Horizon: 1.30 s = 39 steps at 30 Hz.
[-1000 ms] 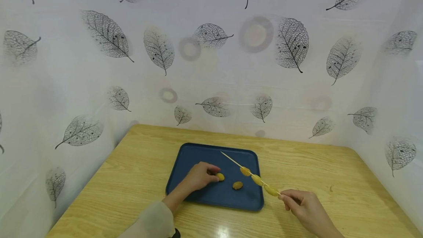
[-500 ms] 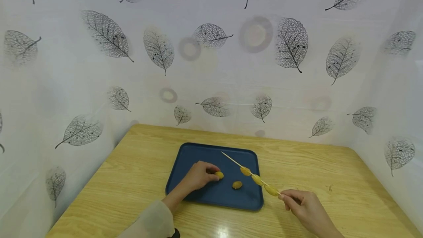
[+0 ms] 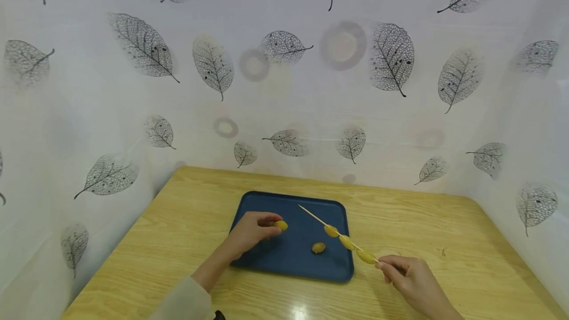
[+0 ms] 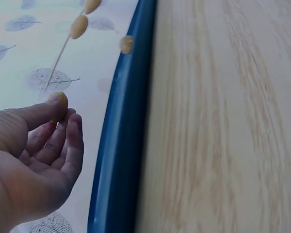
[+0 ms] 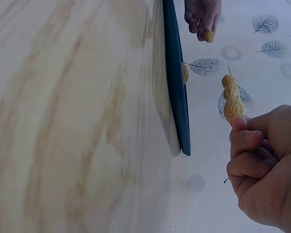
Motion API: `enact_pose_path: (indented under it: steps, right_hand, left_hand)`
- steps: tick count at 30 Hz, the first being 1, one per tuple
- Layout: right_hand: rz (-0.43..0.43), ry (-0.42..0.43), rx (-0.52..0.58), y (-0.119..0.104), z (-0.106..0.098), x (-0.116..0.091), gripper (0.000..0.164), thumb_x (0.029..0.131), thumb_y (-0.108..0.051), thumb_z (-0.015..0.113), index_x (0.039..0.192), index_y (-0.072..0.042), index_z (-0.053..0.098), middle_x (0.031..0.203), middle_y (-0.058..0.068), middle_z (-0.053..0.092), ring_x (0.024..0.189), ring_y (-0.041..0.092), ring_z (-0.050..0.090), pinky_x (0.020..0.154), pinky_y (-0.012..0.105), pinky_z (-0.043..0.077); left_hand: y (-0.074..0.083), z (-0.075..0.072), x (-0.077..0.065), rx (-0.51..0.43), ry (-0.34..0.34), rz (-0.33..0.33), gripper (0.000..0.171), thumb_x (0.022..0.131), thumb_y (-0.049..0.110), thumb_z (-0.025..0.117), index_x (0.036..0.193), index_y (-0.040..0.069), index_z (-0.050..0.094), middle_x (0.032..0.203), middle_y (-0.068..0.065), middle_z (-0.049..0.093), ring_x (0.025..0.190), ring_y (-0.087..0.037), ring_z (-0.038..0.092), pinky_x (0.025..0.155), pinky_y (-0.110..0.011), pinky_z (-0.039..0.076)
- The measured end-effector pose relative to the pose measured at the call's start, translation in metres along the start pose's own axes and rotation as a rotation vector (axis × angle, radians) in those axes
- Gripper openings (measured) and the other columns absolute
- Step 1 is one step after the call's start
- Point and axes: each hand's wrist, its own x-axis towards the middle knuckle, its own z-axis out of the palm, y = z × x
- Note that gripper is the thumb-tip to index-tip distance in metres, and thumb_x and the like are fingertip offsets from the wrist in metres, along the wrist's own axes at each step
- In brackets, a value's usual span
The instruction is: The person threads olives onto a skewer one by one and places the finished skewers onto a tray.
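My left hand (image 3: 250, 233) pinches a small yellow-brown oval piece of food (image 3: 281, 225) between thumb and fingers, over the left part of a dark blue tray (image 3: 293, 271). A bamboo skewer (image 3: 311, 214) slants up and left from my right hand (image 3: 408, 278), which pinches its lower end just right of the tray. Threaded along it are three wrinkled yellow oval pieces (image 5: 231, 92), set close together near my fingers; the pointed end is bare. A browner loose oval piece (image 3: 318, 248) lies on the tray between the hands.
The tray rests on a light wood-grain table (image 3: 195, 196). Behind and on both sides hangs a pale sheet (image 3: 284, 107) printed with dark leaf skeletons and rings. Small dark marks (image 3: 442, 252) show on the wood at right.
My left hand has moved left and slightly away from me, carrying the oval piece from the tray's middle toward its left side. My right hand and the skewer have hardly moved.
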Motion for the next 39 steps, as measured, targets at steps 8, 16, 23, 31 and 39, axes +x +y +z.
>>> enact_pose_path:
  steps: [8, 16, 23, 31, 39]
  right_hand:
    - [-0.016, -0.049, 0.045, -0.002, -0.001, 0.000, 0.013, 0.100, -0.002, 0.065, 0.094, -0.003, 0.076, 0.068, -0.010, 0.057, 0.051, -0.001, 0.037, 0.041, 0.022, 0.039]
    - [-0.047, -0.161, 0.155, -0.003, -0.001, -0.002, 0.017, 0.104, -0.001, 0.060, 0.105, 0.007, 0.075, 0.072, -0.006, 0.059, 0.047, 0.006, 0.033, 0.039, 0.024, 0.036]
    - [-0.030, -0.207, 0.198, -0.008, 0.003, -0.002, 0.018, 0.105, -0.006, 0.059, 0.103, 0.003, 0.075, 0.071, -0.006, 0.059, 0.048, 0.000, 0.031, 0.041, 0.021, 0.036]
    - [-0.057, -0.215, 0.190, -0.009, 0.005, 0.000, 0.018, 0.105, -0.004, 0.058, 0.103, 0.003, 0.075, 0.070, -0.004, 0.059, 0.045, 0.004, 0.029, 0.040, 0.021, 0.034]
    - [-0.069, -0.219, 0.186, -0.006, 0.006, 0.001, 0.018, 0.105, -0.002, 0.058, 0.101, 0.004, 0.075, 0.070, -0.003, 0.059, 0.047, 0.002, 0.029, 0.040, 0.021, 0.034]
  left_hand:
    - [0.009, -0.017, -0.012, -0.116, -0.048, 0.024, 0.047, 0.099, 0.021, 0.073, 0.135, -0.008, 0.062, 0.124, -0.015, 0.071, 0.108, -0.029, 0.069, 0.088, -0.039, 0.060]
    - [0.009, -0.022, -0.015, -0.120, -0.059, 0.008, 0.050, 0.101, 0.024, 0.070, 0.140, -0.006, 0.060, 0.129, -0.014, 0.069, 0.114, -0.031, 0.066, 0.090, -0.034, 0.058]
    - [0.010, -0.021, -0.016, -0.137, -0.058, 0.007, 0.049, 0.102, 0.024, 0.069, 0.140, -0.006, 0.060, 0.130, -0.013, 0.068, 0.115, -0.029, 0.065, 0.092, -0.039, 0.058]
    - [0.011, -0.020, -0.016, -0.138, -0.069, 0.010, 0.050, 0.102, 0.025, 0.069, 0.141, -0.006, 0.060, 0.131, -0.015, 0.068, 0.116, -0.032, 0.065, 0.091, -0.039, 0.058]
    - [0.013, -0.020, -0.017, -0.136, -0.079, 0.018, 0.049, 0.103, 0.024, 0.068, 0.141, -0.006, 0.059, 0.129, -0.014, 0.068, 0.112, -0.038, 0.063, 0.090, -0.041, 0.058]
